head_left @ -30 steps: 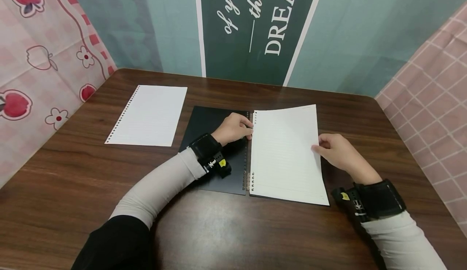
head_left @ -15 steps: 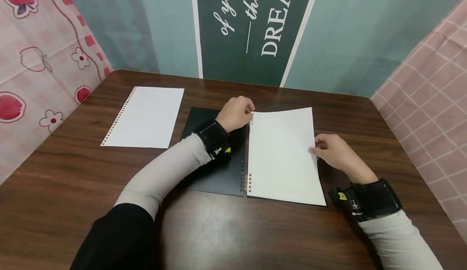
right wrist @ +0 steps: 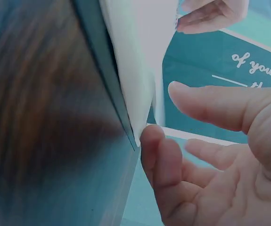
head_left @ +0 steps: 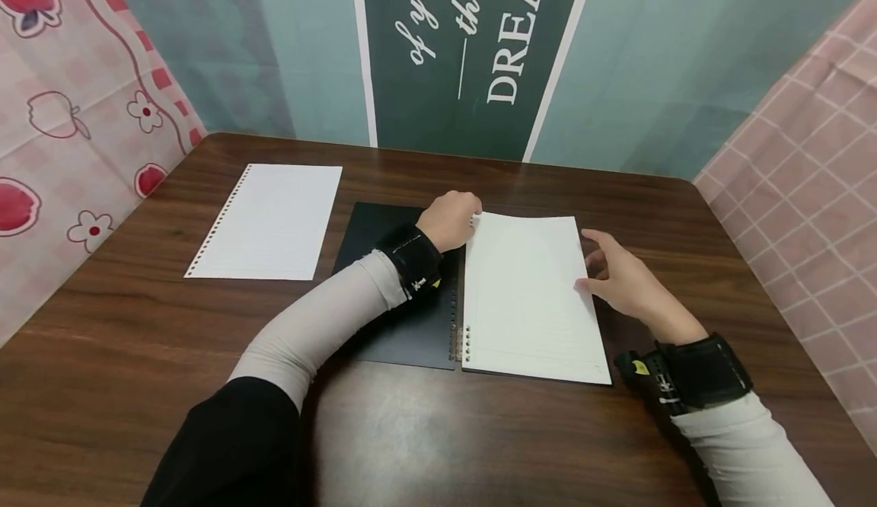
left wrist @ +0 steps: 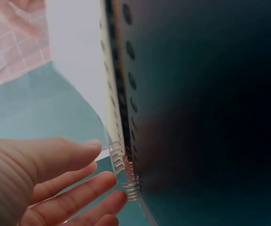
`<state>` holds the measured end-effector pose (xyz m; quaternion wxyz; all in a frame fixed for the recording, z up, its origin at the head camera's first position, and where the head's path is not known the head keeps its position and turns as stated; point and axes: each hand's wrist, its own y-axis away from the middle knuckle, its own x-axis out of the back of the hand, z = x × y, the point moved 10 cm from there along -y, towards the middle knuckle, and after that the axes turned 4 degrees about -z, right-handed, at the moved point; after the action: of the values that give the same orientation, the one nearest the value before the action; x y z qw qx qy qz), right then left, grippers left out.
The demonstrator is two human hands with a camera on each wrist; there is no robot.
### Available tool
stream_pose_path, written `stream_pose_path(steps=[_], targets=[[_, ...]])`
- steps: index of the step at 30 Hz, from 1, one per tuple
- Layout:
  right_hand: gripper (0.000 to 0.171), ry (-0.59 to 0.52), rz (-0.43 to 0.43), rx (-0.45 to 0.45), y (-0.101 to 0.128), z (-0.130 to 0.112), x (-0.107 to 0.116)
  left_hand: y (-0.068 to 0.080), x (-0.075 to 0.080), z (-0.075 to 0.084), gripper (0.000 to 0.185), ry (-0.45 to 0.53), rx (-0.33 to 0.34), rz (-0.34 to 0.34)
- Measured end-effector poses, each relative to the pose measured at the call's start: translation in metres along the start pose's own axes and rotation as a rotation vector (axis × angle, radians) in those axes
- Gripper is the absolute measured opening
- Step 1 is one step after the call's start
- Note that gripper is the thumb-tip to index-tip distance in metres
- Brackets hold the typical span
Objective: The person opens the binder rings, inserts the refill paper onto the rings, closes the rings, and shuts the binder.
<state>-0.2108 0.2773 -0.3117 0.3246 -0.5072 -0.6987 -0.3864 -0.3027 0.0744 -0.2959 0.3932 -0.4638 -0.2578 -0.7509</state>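
Since a second ago the top sheet (head_left: 530,294) has dropped from its lifted curl and now lies flat on the stack, and the left hand (head_left: 452,219) has slid up the spine to the top rings. The right hand (head_left: 620,282) has let the page edge go; its grip is spread, fingers relaxed, thumb just touching the sheet's right edge at about 3 o'clock, and the right wrist view shows fingertips beside the paper's corner, not clamped on it. The left hand's grip is harder to call: from the head camera it looks loosely curled over the ring binding (head_left: 457,339) at the sheet's 11 o'clock corner, while the left wrist view shows fingers (left wrist: 74,193) fairly straight, reaching toward the clear rings (left wrist: 123,172). I cannot tell that it pinches anything.

The notebook sits mid-counter (head_left: 479,438), its black cover (head_left: 393,286) folded open to 9 o'clock of the pages. A loose punched sheet (head_left: 267,221) lies well apart at 10 o'clock.

Working the rings well here seems to call for keeping the right hand steadying the page so the holes stay lined up, and moving the left fingers along the spine a few rings at a time, rather than tugging and tearing the punched margin.
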Motion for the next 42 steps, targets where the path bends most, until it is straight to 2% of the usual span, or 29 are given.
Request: stream_pose_path(steps=[3,7,12,19,24,29,42], targets=[[0.079,-0.008,-0.008,0.016,0.0,-0.003,-0.001,-0.001,-0.001,0.002,0.035,-0.006,-0.023,0.001],[0.068,0.014,-0.035,0.045,0.001,-0.008,-0.004,-0.003,-0.003,0.002,0.035,-0.009,-0.037,-0.01],[0.056,0.061,-0.063,0.13,0.003,-0.019,-0.009,-0.005,-0.005,0.002,0.035,-0.018,-0.032,-0.024],[0.065,0.079,-0.118,0.235,0.006,-0.032,-0.018,-0.005,-0.004,0.0,0.035,-0.049,-0.011,-0.013],[0.074,0.109,-0.192,0.231,0.007,-0.032,-0.028,-0.004,-0.002,0.001,0.034,-0.053,-0.01,-0.014],[0.076,0.124,-0.26,0.215,0.008,-0.031,-0.035,-0.005,-0.001,0.006,0.032,-0.082,-0.032,-0.015],[0.075,0.123,-0.274,0.196,0.008,-0.031,-0.035,-0.009,-0.005,0.007,0.029,-0.119,-0.028,-0.047]])
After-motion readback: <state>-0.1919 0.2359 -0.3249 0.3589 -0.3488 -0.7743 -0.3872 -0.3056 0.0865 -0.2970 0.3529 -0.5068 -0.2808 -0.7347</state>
